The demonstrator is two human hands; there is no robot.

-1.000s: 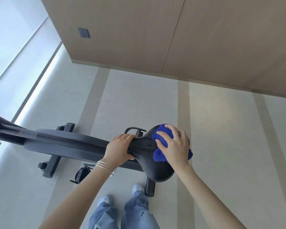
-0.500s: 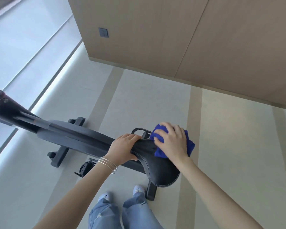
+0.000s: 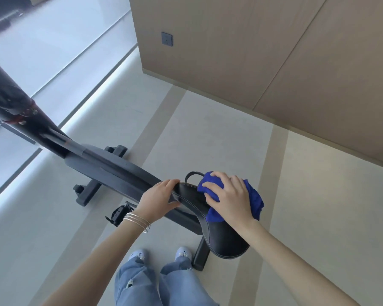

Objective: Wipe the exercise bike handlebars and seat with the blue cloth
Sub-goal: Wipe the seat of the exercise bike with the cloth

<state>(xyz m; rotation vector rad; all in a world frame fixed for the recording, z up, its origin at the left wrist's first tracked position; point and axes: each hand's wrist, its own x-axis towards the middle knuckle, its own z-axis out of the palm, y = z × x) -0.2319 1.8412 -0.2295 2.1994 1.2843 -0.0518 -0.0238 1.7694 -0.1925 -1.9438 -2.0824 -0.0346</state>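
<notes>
Blue cloth (image 3: 251, 196): bunched on the black bike saddle, at about 4 o'clock from the centre of the view, covering the saddle's far edge and spilling over its right side.
Right hand (image 3: 231, 200): lies palm down on the cloth, fingers slightly spread and curved over the bunched fabric, pressing it against the saddle.
Saddle (image 3: 224, 238): black with pale stitching round the rim; narrow nose points toward 10 o'clock, broad rear lies at 5 o'clock near the person.
Left hand (image 3: 158, 199): grips the saddle nose, fingers together over the top edge, thumb underneath.
Bracelets (image 3: 137, 220): thin silver bangles on the left wrist.
Exercise bike frame (image 3: 111, 166): dark grey body running from the saddle toward 9 o'clock, rising into a black post at the left edge; the handlebars are out of view.
Pedal (image 3: 118, 214): black, below the frame, at 7 o'clock from the left hand.
Legs (image 3: 142, 283): light blue jeans and pale shoes at 6 o'clock, beside the bike's rear foot.
Floor (image 3: 219, 140): pale with beige stripes.
Wall (image 3: 241, 51): tan panels at 1 o'clock with a grey switch plate (image 3: 166, 38).
</notes>
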